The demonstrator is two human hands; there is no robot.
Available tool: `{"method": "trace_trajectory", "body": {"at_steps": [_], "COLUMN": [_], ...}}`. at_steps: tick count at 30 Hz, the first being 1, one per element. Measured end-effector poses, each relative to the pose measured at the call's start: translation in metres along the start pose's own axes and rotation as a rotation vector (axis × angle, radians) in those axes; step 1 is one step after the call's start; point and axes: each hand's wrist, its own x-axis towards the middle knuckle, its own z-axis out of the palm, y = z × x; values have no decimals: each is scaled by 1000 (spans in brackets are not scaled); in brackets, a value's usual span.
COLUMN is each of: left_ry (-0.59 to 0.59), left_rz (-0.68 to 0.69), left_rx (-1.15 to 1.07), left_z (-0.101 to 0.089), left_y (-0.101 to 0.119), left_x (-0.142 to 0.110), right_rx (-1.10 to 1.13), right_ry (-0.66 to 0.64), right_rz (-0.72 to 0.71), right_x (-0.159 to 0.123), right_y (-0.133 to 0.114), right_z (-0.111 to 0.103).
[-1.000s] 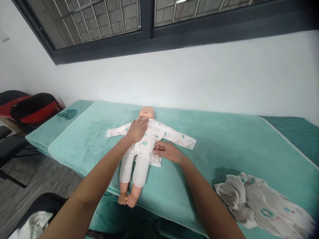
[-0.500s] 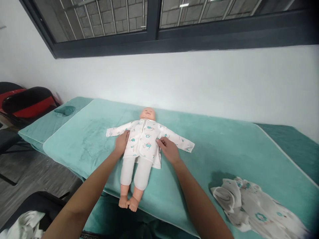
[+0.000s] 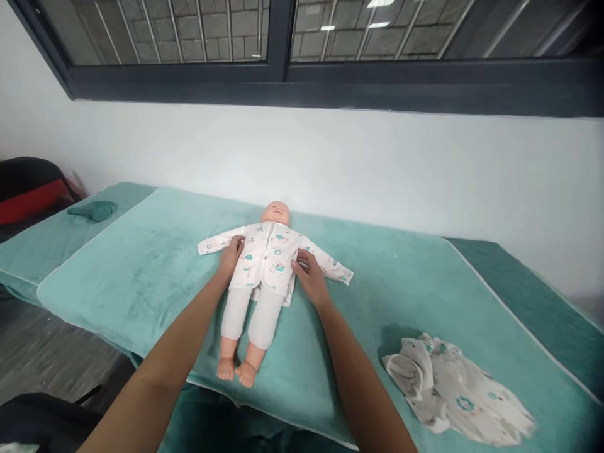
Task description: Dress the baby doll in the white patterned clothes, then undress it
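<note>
A baby doll [image 3: 276, 213] lies on its back, dressed in a white printed baby shirt [image 3: 268, 255] and white trousers [image 3: 263, 318]. The shirt is closed down the front, and its sleeves spread out to both sides. My left hand [image 3: 231, 257] is closed at the shirt's left side, just under the sleeve, with some fingertips hidden. On the opposite side my right hand [image 3: 309, 275] pinches the shirt's edge below the other sleeve. Part of the shirt's back hem shows beneath the doll's hip. The doll's feet [image 3: 236, 370] are bare.
The doll lies on a bed with a green cover [image 3: 377, 327]. A crumpled white printed garment [image 3: 460, 393] rests at the front right. Behind the bed are a white wall and a barred window [image 3: 283, 82]. A black and red chair [image 3: 33, 198] stands at the left.
The camera view has turned slightly to the right, so the scene sits further left. Both hands stay at the shirt's sides, with the right one slightly higher along it.
</note>
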Motion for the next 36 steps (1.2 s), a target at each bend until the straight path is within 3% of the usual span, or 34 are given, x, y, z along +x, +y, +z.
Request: {"method": "trace_trajectory", "body": {"at_steps": [9, 14, 18, 20, 23, 26, 29, 32, 36], "left_ry": [105, 108, 49, 20, -19, -80, -134, -113, -60], "left_rz": [-33, -41, 21, 71, 106, 176, 267, 315, 350], "left_rx": [-262, -332, -295, -272, -311, -349, -265, -77, 239], "left_z": [-3, -14, -22, -24, -29, -35, -38, -34, -26], "left_y": [-4, -6, -7, -9, -13, -16, -16, -12, -7], "left_x": [-1, -14, -47, -68, -98, -123, -138, -143, -146], "right_rx": [-32, -119, -139, -150, -259, -455, -671, -853, -907], "right_ry": [-26, 122, 230, 139, -110, -187, -127, -43, 11], "right_rz": [74, 73, 73, 39, -93, -226, -220, -139, -99], "right_x": [-3, -23, -45, -59, -83, -103, -110, -109, -108], "right_y": [15, 6, -3, -7, -14, -20, -25, -27, -27], "right_z": [-6, -11, -13, -11, -6, 1, 10, 21, 26]}}
